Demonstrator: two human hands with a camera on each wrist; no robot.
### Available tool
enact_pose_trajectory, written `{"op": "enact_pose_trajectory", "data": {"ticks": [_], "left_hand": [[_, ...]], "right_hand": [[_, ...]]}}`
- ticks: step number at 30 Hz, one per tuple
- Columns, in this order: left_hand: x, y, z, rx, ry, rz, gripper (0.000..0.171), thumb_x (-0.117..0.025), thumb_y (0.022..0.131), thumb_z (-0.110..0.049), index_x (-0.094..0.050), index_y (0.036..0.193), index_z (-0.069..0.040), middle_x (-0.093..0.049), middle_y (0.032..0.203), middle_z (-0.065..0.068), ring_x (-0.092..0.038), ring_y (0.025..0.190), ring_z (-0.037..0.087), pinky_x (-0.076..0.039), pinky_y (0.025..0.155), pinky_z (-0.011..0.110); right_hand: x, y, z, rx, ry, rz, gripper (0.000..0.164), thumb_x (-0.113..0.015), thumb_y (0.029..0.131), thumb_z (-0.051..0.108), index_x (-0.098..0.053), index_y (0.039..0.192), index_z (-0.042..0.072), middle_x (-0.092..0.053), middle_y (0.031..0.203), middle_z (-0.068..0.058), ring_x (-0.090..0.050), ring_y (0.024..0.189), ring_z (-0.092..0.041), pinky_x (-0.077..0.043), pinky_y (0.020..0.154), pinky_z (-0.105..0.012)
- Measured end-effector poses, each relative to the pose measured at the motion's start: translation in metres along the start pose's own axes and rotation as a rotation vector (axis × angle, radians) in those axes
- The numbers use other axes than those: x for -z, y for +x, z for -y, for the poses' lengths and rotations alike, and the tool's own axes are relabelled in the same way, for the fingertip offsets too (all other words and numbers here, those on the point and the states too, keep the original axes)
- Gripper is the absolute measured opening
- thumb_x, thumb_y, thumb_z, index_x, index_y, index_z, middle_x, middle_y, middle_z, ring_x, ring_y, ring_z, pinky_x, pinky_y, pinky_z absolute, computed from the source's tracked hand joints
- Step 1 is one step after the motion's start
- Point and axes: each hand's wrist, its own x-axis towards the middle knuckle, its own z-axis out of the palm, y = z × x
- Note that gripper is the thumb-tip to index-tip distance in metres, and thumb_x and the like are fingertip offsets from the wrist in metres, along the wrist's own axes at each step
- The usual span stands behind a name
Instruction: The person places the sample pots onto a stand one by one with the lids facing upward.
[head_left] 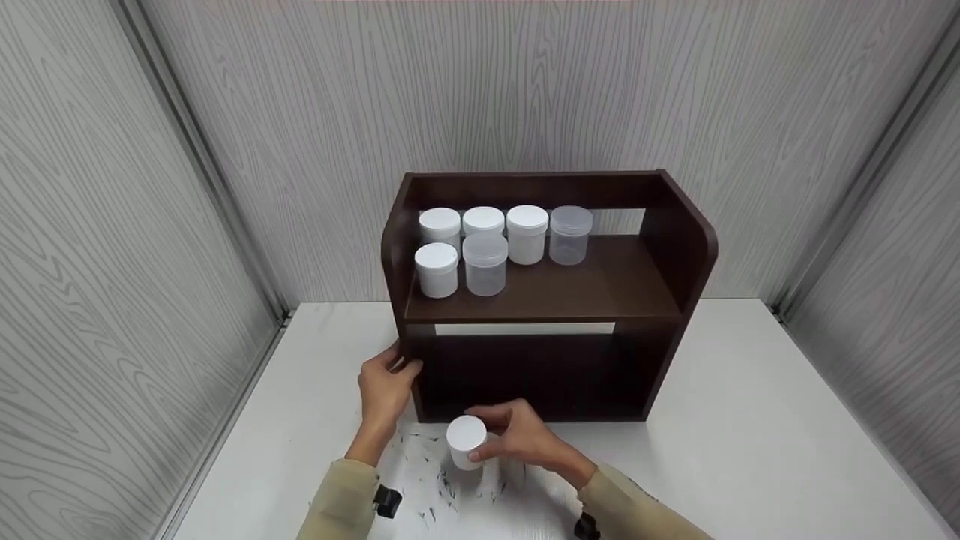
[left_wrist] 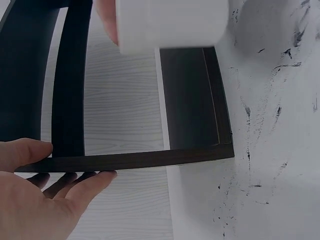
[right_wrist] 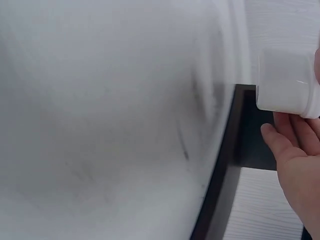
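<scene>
My right hand holds a white-lidded plastic jar between thumb and fingers, in front of the lower left part of a dark brown two-tier shelf. Seen from the right wrist, that jar has translucent white sides. My left hand grips the shelf's left side panel. In the left wrist view the thumb lies on one face of the panel and the fingers on the other. On the upper tier stand several jars, some white like this jar, others clear like this jar.
The shelf stands on a white tabletop with dark scuff marks near its front left corner. Its lower tier is dark inside. Wood-grain panels enclose the table at the back and both sides.
</scene>
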Motion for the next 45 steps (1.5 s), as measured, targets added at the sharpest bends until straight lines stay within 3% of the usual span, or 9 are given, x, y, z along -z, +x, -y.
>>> {"op": "enact_pose_trajectory", "data": {"ticks": [17, 30, 45], "left_hand": [[0.001, -0.001, 0.001, 0.0, 0.009, 0.012, 0.05, -0.069, 0.095, -0.004, -0.059, 0.141, 0.01, -0.064, 0.137, 0.028, -0.065, 0.125, 0.04, -0.056, 0.101, 0.045], [0.002, 0.0, 0.0, 0.018, 0.011, 0.006, 0.049, -0.071, 0.094, -0.005, -0.062, 0.14, 0.008, -0.065, 0.136, 0.027, -0.066, 0.123, 0.04, -0.057, 0.099, 0.045], [0.001, 0.0, 0.003, 0.02, 0.009, 0.022, 0.051, -0.07, 0.095, -0.005, -0.058, 0.142, 0.01, -0.064, 0.138, 0.027, -0.065, 0.125, 0.04, -0.056, 0.1, 0.044]], "right_hand": [[0.021, -0.048, 0.04, -0.016, 0.162, -0.013, 0.068, -0.091, 0.08, 0.002, -0.06, 0.139, -0.013, -0.067, 0.135, -0.024, -0.063, 0.129, -0.036, -0.051, 0.108, -0.043], [0.041, -0.065, 0.067, -0.036, 0.11, -0.104, 0.068, -0.093, 0.075, -0.002, -0.065, 0.136, -0.009, -0.067, 0.135, -0.022, -0.057, 0.135, -0.037, -0.049, 0.109, -0.038], [0.06, -0.077, 0.097, -0.008, 0.019, -0.171, 0.072, -0.095, 0.074, 0.003, -0.064, 0.137, -0.011, -0.068, 0.134, -0.023, -0.066, 0.124, -0.033, -0.056, 0.101, -0.037]]}}
